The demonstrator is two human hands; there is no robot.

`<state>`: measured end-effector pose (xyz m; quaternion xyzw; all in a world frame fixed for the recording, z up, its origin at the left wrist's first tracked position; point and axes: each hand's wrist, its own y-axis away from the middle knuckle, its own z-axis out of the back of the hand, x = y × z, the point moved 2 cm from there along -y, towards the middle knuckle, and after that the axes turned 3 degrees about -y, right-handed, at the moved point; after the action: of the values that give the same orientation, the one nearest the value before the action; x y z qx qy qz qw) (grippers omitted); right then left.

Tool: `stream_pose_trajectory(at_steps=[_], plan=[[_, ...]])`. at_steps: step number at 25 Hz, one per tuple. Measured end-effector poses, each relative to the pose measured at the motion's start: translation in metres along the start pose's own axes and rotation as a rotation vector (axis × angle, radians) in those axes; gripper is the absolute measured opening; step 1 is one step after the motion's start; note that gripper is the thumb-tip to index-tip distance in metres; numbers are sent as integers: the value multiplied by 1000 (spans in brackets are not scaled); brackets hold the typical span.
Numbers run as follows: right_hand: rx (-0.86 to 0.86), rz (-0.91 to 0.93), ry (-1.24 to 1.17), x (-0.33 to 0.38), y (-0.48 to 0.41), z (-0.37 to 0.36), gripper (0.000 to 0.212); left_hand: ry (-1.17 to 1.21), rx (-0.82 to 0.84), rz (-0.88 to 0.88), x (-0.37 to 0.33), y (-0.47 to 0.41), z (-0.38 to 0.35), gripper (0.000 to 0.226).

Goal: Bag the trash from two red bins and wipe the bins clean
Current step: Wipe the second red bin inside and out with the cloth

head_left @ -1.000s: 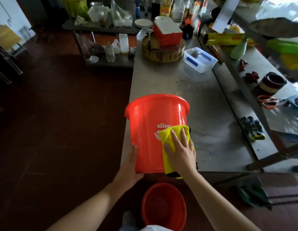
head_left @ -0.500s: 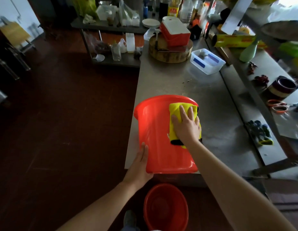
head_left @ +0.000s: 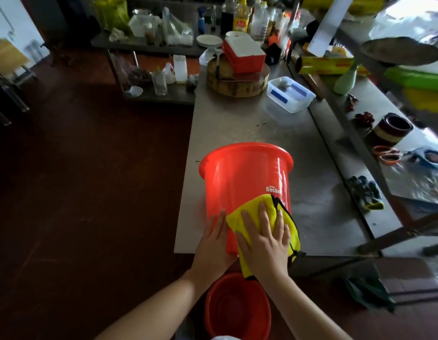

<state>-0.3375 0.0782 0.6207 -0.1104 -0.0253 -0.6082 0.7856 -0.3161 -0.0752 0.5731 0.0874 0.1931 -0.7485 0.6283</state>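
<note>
A red bin (head_left: 240,177) with white "Bucket" lettering stands upright at the near left corner of the steel table (head_left: 237,123). My right hand (head_left: 264,236) presses a yellow cloth (head_left: 252,209) flat against the bin's lower front wall, fingers spread on the cloth. My left hand (head_left: 213,244) rests against the bin's lower left side, steadying it. A second red bin (head_left: 237,307) sits on the floor below the table edge, between my forearms, open and seen from above.
A wooden chopping block (head_left: 237,82) with a red and white box (head_left: 245,55) stands at the table's far end, beside a clear plastic container (head_left: 290,94). Gloves (head_left: 366,192), scissors and a tape roll (head_left: 392,127) lie on the right counter. Dark red floor lies to the left.
My right hand slid the yellow cloth from the bin's upper rim down to its lower front wall. My left hand stayed low on the bin's left side.
</note>
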Motion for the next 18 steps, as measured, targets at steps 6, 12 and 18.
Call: stream_pose_trajectory(at_steps=[6,12,18], plan=[[136,-78,-30,30,-104,7,60,44,87,143,7,5,-2,110],[165,-139,-259,27,-148,11,66,144,119,331,54,45,14,107],[270,-285,-791,-10,-100,-23,66,38,147,384,72,65,43,128]])
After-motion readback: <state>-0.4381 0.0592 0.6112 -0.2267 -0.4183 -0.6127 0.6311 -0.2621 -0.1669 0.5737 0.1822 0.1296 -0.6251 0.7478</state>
